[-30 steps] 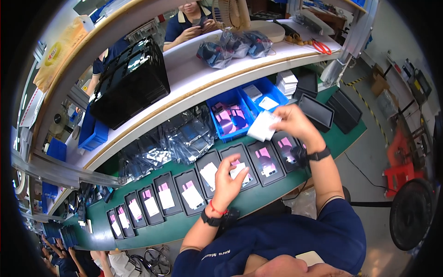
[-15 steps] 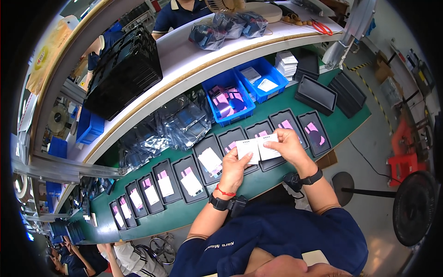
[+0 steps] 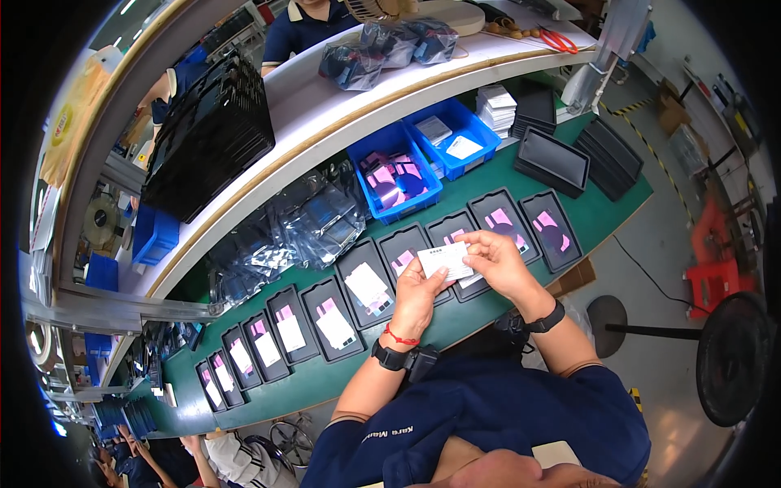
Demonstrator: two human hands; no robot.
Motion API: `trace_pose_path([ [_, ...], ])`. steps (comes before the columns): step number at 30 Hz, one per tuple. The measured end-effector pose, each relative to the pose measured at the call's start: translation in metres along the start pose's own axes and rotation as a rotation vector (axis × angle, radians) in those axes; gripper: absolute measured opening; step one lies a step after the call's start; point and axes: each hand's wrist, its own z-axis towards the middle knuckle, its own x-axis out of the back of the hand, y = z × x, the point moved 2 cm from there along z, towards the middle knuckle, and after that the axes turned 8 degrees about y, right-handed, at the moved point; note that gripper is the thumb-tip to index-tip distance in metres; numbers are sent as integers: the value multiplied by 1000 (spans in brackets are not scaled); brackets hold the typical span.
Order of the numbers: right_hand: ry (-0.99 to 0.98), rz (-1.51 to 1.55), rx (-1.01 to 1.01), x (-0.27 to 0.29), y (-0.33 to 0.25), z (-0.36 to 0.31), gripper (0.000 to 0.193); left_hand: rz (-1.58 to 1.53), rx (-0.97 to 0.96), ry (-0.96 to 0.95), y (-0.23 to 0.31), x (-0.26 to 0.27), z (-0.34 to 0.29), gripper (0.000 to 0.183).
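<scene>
Near edge of green bench (image 3: 618,207): left hand (image 3: 416,291) and right hand (image 3: 503,262) raised together, both pinching one small white card (image 3: 445,261) between thumb and fingertips, fingers otherwise curled. Card held just above row of black trays (image 3: 370,285) carrying pink and white slips. Farther back: two blue bins (image 3: 396,180), clear plastic bags (image 3: 313,224) to left. Far shelf: stacked black trays (image 3: 207,134), bagged items (image 3: 382,50).
</scene>
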Motion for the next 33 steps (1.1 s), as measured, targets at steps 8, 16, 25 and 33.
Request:
trace_pose_path([
  [8,149,-32,24,26,-2,-1,14,54,44,-89,0,-14,1,22],
  [16,540,-1054,493,58,-19,15,35,78,79,17,3,-19,4,24],
  [25,150,-79,37,30,2,-4,16,142,3,-38,-11,-27,9,21],
  [33,272,-40,73,55,-7,-15,12,138,77,-66,-16,-49,13,21],
])
